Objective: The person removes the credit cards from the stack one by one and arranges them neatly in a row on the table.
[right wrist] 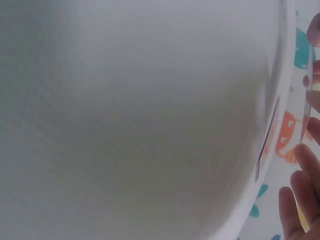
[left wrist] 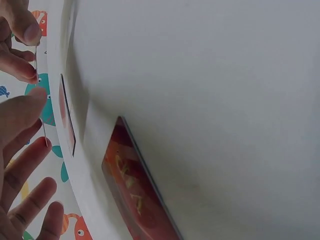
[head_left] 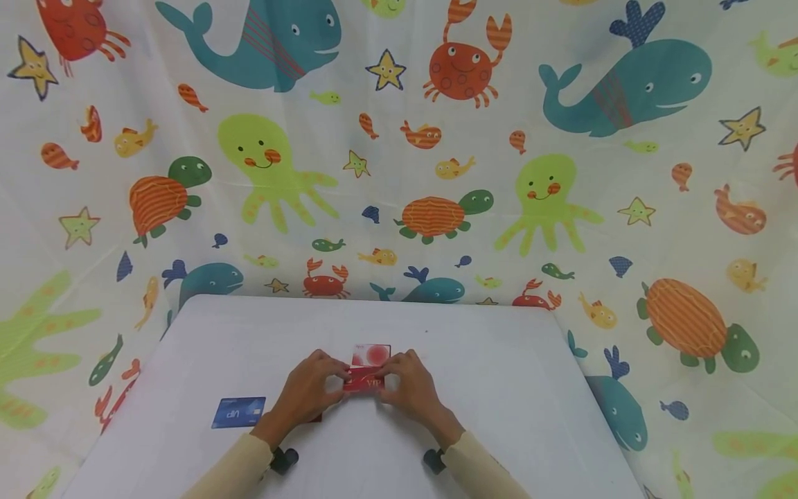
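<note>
A red card with "VIP" lettering [head_left: 364, 380] is held up between both hands. My left hand [head_left: 309, 384] pinches its left edge between thumb and fingertips, and my right hand [head_left: 411, 389] pinches the right edge. In the left wrist view the card shows only as a thin line, with the left hand's [left wrist: 22, 165] other fingers spread. A white card with a red round print [head_left: 373, 355] lies on the table just beyond. Near the left wrist lies a second red card with gold lettering [left wrist: 135, 185], mostly hidden by the left hand in the head view.
To the left of the hands, a blue card with a chip [head_left: 239, 412] lies on the white table [head_left: 499, 388]. A curtain printed with sea animals [head_left: 349, 208] hangs behind the table's far edge. Both wrists wear dark camera straps.
</note>
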`<state>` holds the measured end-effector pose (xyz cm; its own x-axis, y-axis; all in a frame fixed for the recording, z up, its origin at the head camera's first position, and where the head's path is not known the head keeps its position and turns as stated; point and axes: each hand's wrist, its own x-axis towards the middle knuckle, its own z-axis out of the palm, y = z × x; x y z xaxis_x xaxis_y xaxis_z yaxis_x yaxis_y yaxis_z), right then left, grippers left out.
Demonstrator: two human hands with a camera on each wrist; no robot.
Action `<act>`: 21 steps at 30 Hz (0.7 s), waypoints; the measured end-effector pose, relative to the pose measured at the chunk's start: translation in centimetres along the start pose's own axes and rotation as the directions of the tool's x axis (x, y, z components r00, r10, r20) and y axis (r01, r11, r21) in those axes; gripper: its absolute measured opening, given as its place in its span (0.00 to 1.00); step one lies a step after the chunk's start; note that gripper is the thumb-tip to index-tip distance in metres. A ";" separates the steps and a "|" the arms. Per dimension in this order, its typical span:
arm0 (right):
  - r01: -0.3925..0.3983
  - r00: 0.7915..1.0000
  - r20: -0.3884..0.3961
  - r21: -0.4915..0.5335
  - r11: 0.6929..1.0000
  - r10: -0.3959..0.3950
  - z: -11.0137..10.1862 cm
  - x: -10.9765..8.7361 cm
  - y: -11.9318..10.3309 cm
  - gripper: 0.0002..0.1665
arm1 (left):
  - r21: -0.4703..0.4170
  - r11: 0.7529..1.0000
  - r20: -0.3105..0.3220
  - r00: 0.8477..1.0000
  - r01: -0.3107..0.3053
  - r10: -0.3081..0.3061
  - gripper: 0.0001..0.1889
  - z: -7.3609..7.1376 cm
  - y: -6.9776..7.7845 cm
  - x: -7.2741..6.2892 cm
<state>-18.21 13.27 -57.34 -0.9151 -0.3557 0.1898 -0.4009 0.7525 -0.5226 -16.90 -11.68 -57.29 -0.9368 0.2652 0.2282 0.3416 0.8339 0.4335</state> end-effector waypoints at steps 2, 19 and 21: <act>-0.006 1.000 0.004 0.003 1.000 0.006 0.0 -0.1 -0.1 0.22 | -0.005 1.000 -0.003 1.000 -0.002 0.002 0.16 0.0 -0.1 -0.2; -0.012 0.999 0.044 -0.013 1.000 0.013 1.3 -0.9 -0.4 0.18 | -0.062 0.998 0.011 1.000 0.011 -0.011 0.18 -0.1 -0.5 -1.8; -0.014 0.999 0.046 -0.007 1.000 0.014 1.4 -0.9 -0.5 0.17 | -0.055 0.998 0.007 1.000 0.007 -0.007 0.18 0.0 -0.6 -2.0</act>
<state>-17.09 12.46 -58.44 -0.9177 -0.3704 0.1435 -0.3884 0.7615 -0.5189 -15.26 -12.70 -58.02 -0.9397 0.2625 0.2194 0.3384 0.8080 0.4824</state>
